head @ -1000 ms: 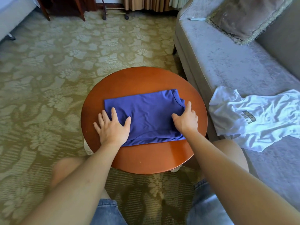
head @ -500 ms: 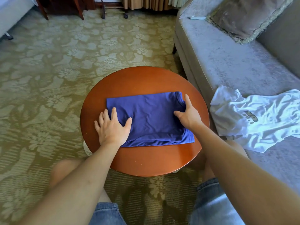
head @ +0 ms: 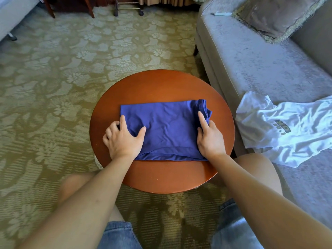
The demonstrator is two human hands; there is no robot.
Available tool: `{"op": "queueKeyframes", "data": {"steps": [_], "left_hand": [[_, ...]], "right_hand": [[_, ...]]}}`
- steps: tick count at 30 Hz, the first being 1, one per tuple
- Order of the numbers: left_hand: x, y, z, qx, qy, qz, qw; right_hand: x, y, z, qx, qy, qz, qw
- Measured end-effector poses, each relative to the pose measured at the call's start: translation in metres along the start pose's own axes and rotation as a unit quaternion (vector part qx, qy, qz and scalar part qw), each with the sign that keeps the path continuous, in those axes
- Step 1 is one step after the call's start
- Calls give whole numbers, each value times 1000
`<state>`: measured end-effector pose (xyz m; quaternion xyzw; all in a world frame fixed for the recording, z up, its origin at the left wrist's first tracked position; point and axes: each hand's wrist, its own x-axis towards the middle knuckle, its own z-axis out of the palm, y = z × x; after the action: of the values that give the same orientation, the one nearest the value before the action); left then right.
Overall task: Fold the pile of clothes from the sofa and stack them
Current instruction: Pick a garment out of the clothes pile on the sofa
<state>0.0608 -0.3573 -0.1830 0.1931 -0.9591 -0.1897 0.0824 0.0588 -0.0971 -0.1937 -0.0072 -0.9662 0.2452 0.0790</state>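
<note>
Watching, I see L hand (head: 124, 141) & R hand (head: 210, 139) grip opp. edges of soft folded blue tee (head: 168, 126) on round wood table (head: 161, 83).

- A single view, worn on the head, facing forward and steeply down along both forearms (head: 86, 203).
- It is near: the left hand (head: 124, 141) and right hand (head: 210, 139) lie mid-frame, the shirt (head: 167, 126) under their fingers at the centre.
- The wide lens takes in the table (head: 161, 83) beyond the fingertips, carpet (head: 53, 69) left of the fingers, sofa (head: 251, 60) right of them, and knees (head: 255, 166) nearer the camera than the fingers.
</note>
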Motion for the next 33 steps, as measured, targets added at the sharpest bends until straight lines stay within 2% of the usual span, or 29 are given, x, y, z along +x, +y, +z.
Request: {"op": "queueKeyframes", "data": {"steps": [6, 13, 16, 19, 23, 26, 29, 33], "left_hand": [[-2, 1, -3, -13, -20, 30, 999], [0, 5, -9, -23, -55, 22, 998], [8, 9, -13, -27, -95, 31, 995], [25, 16, -21, -85, -147, 5, 985], [32, 25, -20, -142, -148, -17, 979], [20, 25, -15, -54, -155, 23, 986], [5, 21, -11, 60, -109, 95, 988], [-1, 18, -10, 63, -98, 100, 988]], "right_hand": [[-1, 1, 2, 0, 15, 6, 1000], [0, 3, 3, -5, 32, -19, 999], [-2, 2, 2, -3, 35, -23, 999], [-1, 2, 2, 0, 31, -22, 999], [-2, 3, 3, -9, 38, -18, 999], [-2, 4, 4, -13, 42, -16, 999], [-2, 5, 4, -12, 44, -15, 999], [-2, 3, 3, -9, 50, -13, 999]]}}
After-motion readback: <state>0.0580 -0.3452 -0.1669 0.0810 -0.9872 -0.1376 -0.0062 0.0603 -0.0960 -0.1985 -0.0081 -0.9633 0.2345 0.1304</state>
